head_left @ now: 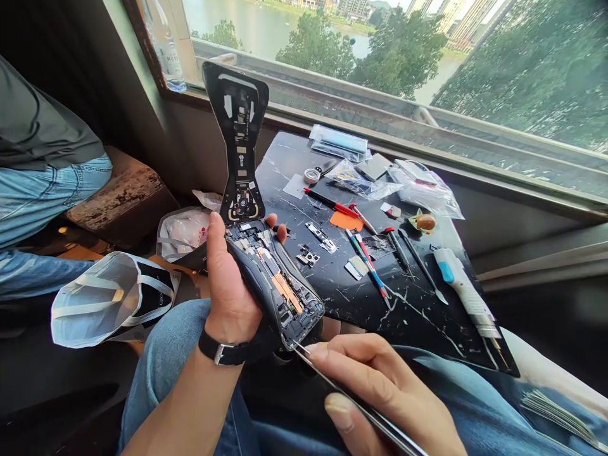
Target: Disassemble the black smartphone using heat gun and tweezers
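Above the denim lap, the left hand curled its fingers round an opened smartphone, while the right hand pinched slim tweezers, their tip just at the phone's corner.

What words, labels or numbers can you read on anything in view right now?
"GEO", start of a longer word, on the black panel of the bag; the rest isn't legible.
Bottle label: too blurred to read.
Phone back cover: small printed marks, too small to read.
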Motion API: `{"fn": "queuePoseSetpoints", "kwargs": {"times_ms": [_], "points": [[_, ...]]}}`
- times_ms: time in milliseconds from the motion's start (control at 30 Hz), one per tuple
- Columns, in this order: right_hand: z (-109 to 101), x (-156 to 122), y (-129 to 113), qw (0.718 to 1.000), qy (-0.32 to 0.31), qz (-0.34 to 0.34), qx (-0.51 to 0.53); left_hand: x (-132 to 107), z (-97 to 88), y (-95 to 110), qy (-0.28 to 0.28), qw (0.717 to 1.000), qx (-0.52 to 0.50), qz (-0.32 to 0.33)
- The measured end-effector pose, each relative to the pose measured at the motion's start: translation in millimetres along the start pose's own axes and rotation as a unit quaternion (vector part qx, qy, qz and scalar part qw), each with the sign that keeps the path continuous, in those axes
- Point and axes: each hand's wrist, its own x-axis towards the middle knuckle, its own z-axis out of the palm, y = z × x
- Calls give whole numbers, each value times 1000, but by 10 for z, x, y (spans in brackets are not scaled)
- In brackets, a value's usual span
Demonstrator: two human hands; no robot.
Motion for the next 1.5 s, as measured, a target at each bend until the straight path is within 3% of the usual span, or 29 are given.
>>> {"fn": "queuePoseSetpoints", "kwargs": {"times_ms": [467, 633, 800, 1133, 1333, 1500], "points": [[200, -121, 105, 983, 37, -51, -175, -34, 71, -6, 56, 995, 21, 78], [187, -89, 32, 986, 50, -42, -151, -47, 65, 0, 60, 995, 18, 83], [102, 24, -41, 989, -14, -36, -141, -55, 63, -21, 58, 994, 13, 92], [232, -60, 78, 986, 39, -54, -152, 9, 39, -29, 71, 987, 4, 144], [367, -178, 145, 975, 105, -104, -168, 45, 15, -15, 78, 987, -2, 144], [323, -171, 171, 980, 105, -93, -144, 51, 21, -4, 74, 988, -23, 132]]}}
